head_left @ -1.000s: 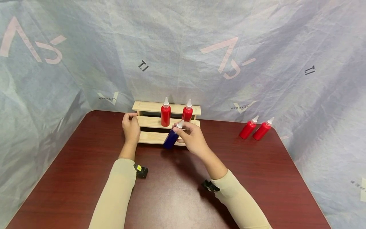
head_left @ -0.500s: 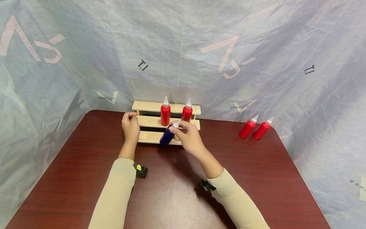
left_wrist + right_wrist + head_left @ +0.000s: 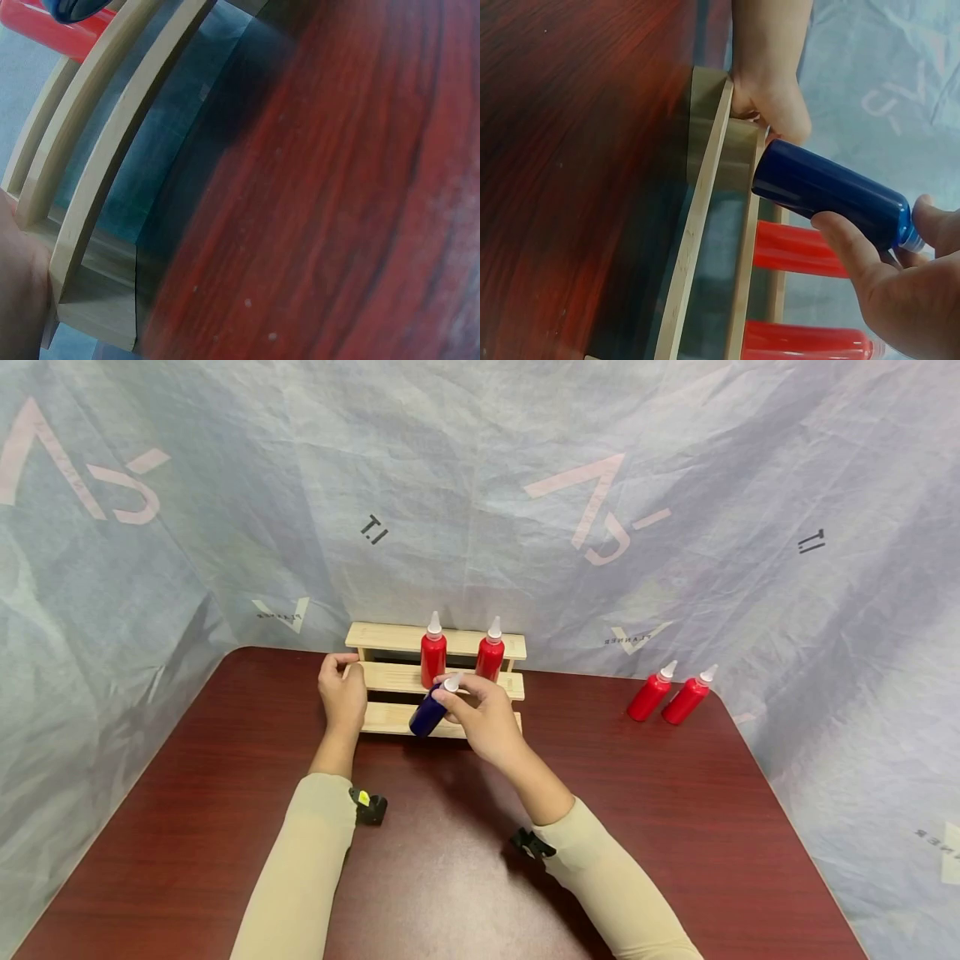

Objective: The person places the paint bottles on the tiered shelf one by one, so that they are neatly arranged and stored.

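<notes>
table [image 3: 420,885] work: right hand [image 3: 487,718], fingers clamped on tilted blue bottle [image 3: 427,717], moved left along rack [image 3: 390,675], seemingly unplaced; left hand [image 3: 343,695] grips rack end.

A makeshift filming booth is being suggested by pale cloth [image 3: 480,543] printed with logos [image 3: 600,502], by which a reddish table [image 3: 420,877] is being enclosed behind and on both sides, and by black devices [image 3: 372,810] being worn at both sleeves [image 3: 296,868].
</notes>
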